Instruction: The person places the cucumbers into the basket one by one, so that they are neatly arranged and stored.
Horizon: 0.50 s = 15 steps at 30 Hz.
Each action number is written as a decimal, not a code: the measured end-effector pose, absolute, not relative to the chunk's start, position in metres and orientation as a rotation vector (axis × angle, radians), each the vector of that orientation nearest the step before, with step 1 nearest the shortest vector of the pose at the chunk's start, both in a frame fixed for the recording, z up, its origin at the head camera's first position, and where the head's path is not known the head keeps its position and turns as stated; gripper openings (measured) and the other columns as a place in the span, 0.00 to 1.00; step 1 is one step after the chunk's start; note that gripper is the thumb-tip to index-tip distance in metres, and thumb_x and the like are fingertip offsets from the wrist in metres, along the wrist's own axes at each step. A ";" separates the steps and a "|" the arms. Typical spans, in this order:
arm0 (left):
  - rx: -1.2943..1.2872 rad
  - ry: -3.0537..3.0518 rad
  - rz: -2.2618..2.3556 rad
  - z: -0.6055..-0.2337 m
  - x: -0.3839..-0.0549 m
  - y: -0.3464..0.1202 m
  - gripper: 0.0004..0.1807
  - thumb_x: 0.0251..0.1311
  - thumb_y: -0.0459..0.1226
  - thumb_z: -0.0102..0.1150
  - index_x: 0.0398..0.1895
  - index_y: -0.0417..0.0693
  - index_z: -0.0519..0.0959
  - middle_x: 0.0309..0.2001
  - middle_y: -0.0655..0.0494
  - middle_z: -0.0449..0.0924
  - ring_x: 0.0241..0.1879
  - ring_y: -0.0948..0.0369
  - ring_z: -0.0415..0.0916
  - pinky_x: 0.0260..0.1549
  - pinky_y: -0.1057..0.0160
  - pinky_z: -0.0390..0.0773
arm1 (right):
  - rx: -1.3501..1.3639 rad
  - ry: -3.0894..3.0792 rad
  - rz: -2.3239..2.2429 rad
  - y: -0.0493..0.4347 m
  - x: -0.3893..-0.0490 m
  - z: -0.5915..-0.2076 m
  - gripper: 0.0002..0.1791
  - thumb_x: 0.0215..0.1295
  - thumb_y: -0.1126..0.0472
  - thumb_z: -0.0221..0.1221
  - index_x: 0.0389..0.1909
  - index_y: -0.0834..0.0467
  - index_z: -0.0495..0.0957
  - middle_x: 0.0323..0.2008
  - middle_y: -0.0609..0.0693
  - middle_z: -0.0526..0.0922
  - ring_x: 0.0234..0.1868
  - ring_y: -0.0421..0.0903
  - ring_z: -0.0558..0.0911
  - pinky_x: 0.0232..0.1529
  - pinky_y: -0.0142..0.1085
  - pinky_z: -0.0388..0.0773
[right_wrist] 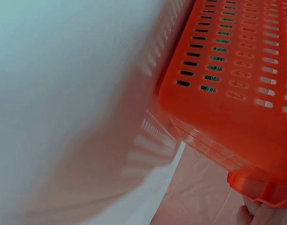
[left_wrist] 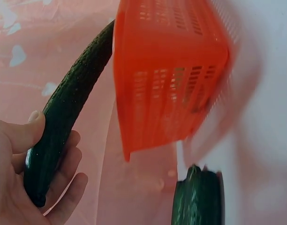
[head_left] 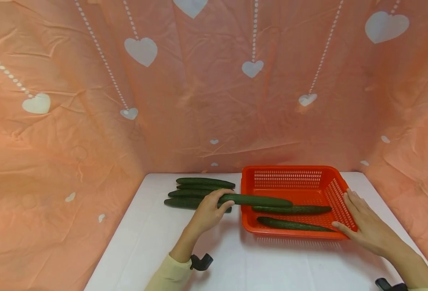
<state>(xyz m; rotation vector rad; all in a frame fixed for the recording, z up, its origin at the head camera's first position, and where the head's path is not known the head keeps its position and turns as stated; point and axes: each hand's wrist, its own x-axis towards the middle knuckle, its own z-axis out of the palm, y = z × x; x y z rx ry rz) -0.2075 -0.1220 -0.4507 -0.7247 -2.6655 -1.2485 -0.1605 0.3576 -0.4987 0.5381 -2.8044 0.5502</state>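
Note:
My left hand (head_left: 210, 210) grips one end of a long green cucumber (head_left: 259, 200), whose other end reaches over the left rim of a red plastic basket (head_left: 290, 233). In the left wrist view, thumb and fingers wrap the thick end of this cucumber (left_wrist: 64, 105). Two more cucumbers lie inside the basket, one near the middle (head_left: 305, 209) and another along the front wall (head_left: 290, 224). At the basket's right side, my right hand (head_left: 370, 226) rests on the rim with straight fingers. Only some fingertips (right_wrist: 263, 215) show below the rim in the right wrist view.
Left of the basket, several cucumbers (head_left: 203, 181) lie side by side on the white table (head_left: 134, 242), partly behind my left hand. A pinkish-orange sheet with white hearts (head_left: 199, 121) hangs behind the table and along both sides.

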 end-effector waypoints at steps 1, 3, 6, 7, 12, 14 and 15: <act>-0.730 -2.671 -1.237 -0.451 -0.208 -0.119 0.20 0.75 0.45 0.66 0.65 0.49 0.83 0.65 0.51 0.83 0.66 0.49 0.78 0.69 0.40 0.75 | 0.541 -2.801 0.551 0.357 -0.161 -0.499 0.56 0.73 0.44 0.66 0.83 0.73 0.47 0.84 0.72 0.44 0.85 0.70 0.42 0.73 0.24 0.18; -0.736 -2.685 -1.206 -0.451 -0.210 -0.111 0.20 0.75 0.45 0.65 0.65 0.49 0.82 0.66 0.51 0.83 0.68 0.49 0.77 0.70 0.39 0.74 | 0.542 -2.797 0.553 0.357 -0.162 -0.499 0.56 0.73 0.44 0.66 0.83 0.73 0.47 0.84 0.72 0.44 0.85 0.70 0.42 0.73 0.24 0.18; -0.750 -2.709 -1.177 -0.452 -0.212 -0.100 0.19 0.76 0.47 0.63 0.64 0.51 0.83 0.66 0.51 0.82 0.67 0.49 0.77 0.70 0.40 0.74 | 0.544 -2.793 0.555 0.357 -0.162 -0.500 0.56 0.73 0.44 0.66 0.83 0.73 0.47 0.84 0.73 0.45 0.85 0.70 0.42 0.74 0.25 0.18; -0.753 -2.720 -1.173 -0.453 -0.213 -0.096 0.19 0.77 0.48 0.63 0.64 0.52 0.83 0.66 0.52 0.82 0.68 0.48 0.77 0.70 0.40 0.74 | 0.543 -2.792 0.557 0.357 -0.162 -0.500 0.56 0.73 0.44 0.66 0.83 0.73 0.48 0.84 0.73 0.45 0.85 0.70 0.43 0.74 0.25 0.18; -0.792 -2.750 -1.154 -0.456 -0.218 -0.079 0.18 0.77 0.47 0.62 0.65 0.54 0.82 0.66 0.54 0.82 0.73 0.47 0.72 0.76 0.42 0.67 | 0.545 -2.780 0.557 0.358 -0.161 -0.500 0.55 0.73 0.45 0.66 0.83 0.74 0.48 0.84 0.73 0.45 0.85 0.69 0.42 0.75 0.25 0.19; -0.817 -2.750 -1.125 -0.458 -0.220 -0.073 0.18 0.78 0.47 0.62 0.65 0.54 0.82 0.63 0.54 0.83 0.70 0.48 0.76 0.79 0.45 0.62 | 0.546 -2.776 0.555 0.358 -0.161 -0.500 0.55 0.73 0.45 0.66 0.83 0.73 0.48 0.84 0.73 0.45 0.85 0.69 0.42 0.75 0.25 0.19; -0.829 -2.748 -1.105 -0.459 -0.221 -0.071 0.18 0.77 0.46 0.62 0.65 0.53 0.82 0.62 0.54 0.84 0.65 0.49 0.79 0.80 0.46 0.60 | 0.544 -2.775 0.556 0.358 -0.161 -0.501 0.55 0.73 0.45 0.67 0.83 0.73 0.48 0.84 0.73 0.45 0.86 0.68 0.42 0.75 0.25 0.19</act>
